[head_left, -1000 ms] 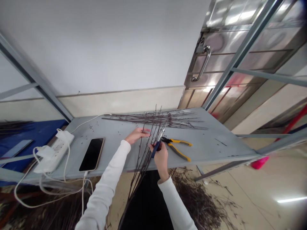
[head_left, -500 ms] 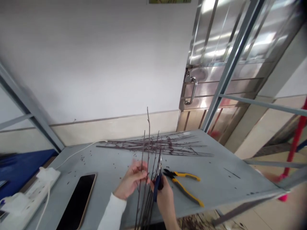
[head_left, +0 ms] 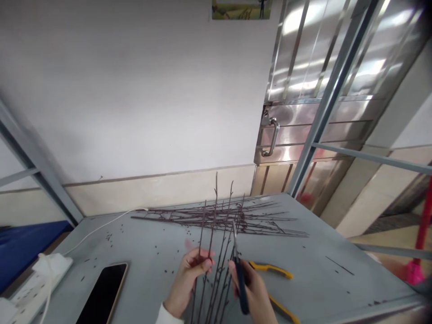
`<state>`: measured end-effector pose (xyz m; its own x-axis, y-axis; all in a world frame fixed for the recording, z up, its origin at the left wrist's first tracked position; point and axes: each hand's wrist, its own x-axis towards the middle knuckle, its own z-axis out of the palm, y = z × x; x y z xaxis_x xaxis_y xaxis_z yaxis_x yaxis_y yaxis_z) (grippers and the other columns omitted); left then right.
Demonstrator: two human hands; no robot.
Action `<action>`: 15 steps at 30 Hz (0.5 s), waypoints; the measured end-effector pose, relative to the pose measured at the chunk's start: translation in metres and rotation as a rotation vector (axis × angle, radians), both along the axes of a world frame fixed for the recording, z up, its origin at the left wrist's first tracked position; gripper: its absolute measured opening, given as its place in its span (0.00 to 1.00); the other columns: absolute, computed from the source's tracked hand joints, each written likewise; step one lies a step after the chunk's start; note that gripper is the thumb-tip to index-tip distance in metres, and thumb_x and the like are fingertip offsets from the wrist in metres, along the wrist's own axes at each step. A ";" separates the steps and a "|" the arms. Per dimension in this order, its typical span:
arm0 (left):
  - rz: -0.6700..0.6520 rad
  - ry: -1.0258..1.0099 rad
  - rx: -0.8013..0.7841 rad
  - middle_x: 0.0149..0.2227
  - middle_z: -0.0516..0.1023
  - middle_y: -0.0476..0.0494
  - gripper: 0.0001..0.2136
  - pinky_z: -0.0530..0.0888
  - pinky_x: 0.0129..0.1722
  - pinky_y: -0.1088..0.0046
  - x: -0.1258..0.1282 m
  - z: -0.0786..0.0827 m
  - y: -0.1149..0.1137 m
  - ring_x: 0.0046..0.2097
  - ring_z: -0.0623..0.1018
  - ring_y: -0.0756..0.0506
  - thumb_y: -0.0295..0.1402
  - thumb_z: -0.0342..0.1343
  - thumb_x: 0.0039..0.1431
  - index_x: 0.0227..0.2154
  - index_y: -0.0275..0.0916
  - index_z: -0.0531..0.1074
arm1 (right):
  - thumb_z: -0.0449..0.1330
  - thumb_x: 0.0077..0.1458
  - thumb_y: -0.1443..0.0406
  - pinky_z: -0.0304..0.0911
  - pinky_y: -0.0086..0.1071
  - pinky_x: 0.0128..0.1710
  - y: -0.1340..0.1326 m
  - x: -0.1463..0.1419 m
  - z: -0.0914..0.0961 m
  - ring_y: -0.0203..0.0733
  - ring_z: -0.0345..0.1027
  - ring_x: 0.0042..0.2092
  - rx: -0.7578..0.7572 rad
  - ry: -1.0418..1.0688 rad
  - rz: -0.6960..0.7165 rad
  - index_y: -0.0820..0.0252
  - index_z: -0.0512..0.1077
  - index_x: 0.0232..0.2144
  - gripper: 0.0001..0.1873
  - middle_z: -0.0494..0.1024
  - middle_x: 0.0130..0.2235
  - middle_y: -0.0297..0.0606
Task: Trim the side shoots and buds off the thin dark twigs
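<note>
My left hand (head_left: 189, 279) pinches one of several thin dark twigs (head_left: 212, 243) that stand up from below the table's front edge. My right hand (head_left: 254, 294) is closed round the dark blue handles of a pair of small scissors (head_left: 238, 265), whose blades point up among the twigs. Both hands sit close together over the grey table (head_left: 151, 252). Yellow-handled pliers (head_left: 273, 279) lie just right of my right hand, partly hidden by it.
A row of cut twigs (head_left: 222, 218) lies across the back of the table. A phone (head_left: 103, 294) and a white power strip (head_left: 37, 279) with its cable lie at the left. Grey frame bars and a metal door (head_left: 303, 121) stand at the right.
The view has tilted upward, so my hands sit lower in the picture. My left hand went from resting flat on the twigs to pinching one; the scissors stayed in my right hand.
</note>
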<state>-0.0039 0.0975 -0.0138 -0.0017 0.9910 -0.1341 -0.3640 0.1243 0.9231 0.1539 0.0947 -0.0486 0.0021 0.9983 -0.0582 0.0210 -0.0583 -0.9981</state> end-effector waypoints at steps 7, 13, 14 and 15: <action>0.012 0.028 0.010 0.25 0.74 0.48 0.13 0.65 0.29 0.77 -0.001 -0.003 -0.005 0.28 0.68 0.51 0.39 0.67 0.41 0.29 0.36 0.79 | 0.47 0.51 0.39 0.54 0.27 0.20 0.006 0.052 0.075 0.32 0.54 0.18 0.006 0.471 0.386 0.58 0.62 0.24 0.29 0.59 0.17 0.28; 0.001 -0.056 -0.005 0.24 0.74 0.49 0.13 0.64 0.28 0.78 0.001 -0.003 -0.005 0.26 0.67 0.52 0.40 0.68 0.39 0.26 0.36 0.78 | 0.46 0.55 0.41 0.59 0.31 0.31 0.020 0.093 0.135 0.36 0.62 0.28 -0.170 0.380 0.814 0.59 0.68 0.30 0.28 0.66 0.25 0.35; -0.004 -0.066 -0.002 0.23 0.74 0.49 0.13 0.63 0.27 0.78 0.000 -0.004 -0.004 0.25 0.66 0.52 0.40 0.68 0.39 0.26 0.36 0.78 | 0.46 0.55 0.41 0.59 0.31 0.30 0.024 0.096 0.146 0.36 0.62 0.27 -0.197 0.327 0.869 0.59 0.68 0.30 0.29 0.67 0.25 0.35; -0.011 -0.074 0.003 0.23 0.73 0.49 0.14 0.63 0.27 0.78 0.000 -0.005 -0.004 0.24 0.66 0.53 0.40 0.68 0.39 0.26 0.36 0.78 | 0.46 0.54 0.41 0.59 0.31 0.29 0.027 0.099 0.157 0.36 0.63 0.26 -0.204 0.275 0.904 0.59 0.68 0.29 0.29 0.67 0.24 0.34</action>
<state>-0.0040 0.0935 -0.0186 0.0191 0.9912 -0.1310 -0.4295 0.1264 0.8942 0.2526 0.1216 0.1086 -0.8014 0.5871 -0.1146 -0.0897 -0.3073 -0.9474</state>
